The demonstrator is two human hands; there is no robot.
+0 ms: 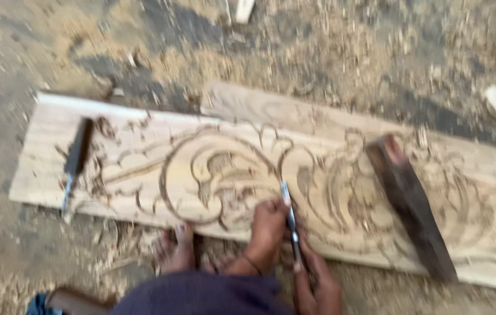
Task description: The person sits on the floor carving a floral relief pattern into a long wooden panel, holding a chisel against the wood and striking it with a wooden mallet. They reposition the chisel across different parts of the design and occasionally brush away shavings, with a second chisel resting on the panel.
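Carved plank [248, 169], laid flat on the floor at frame centre. Chisel [290, 219] is gripped low-centre by both closed hands, left hand [266, 230] and right hand [316, 280], for steadied cutting.

- The carved wooden plank [143, 146] lies flat on the floor [329, 52], running from left to right.
- A chisel [76, 160] lies on the plank near its left end.
- A wooden mallet [411, 204] lies slantwise on the plank, right of its middle.
- The left hand [266, 230] and right hand [315, 280] meet at the plank's near edge, around a second chisel [290, 219] whose tip rests on the plank's middle.
- A bare foot [176, 251] lies on the floor just before the near edge, left of the hands.
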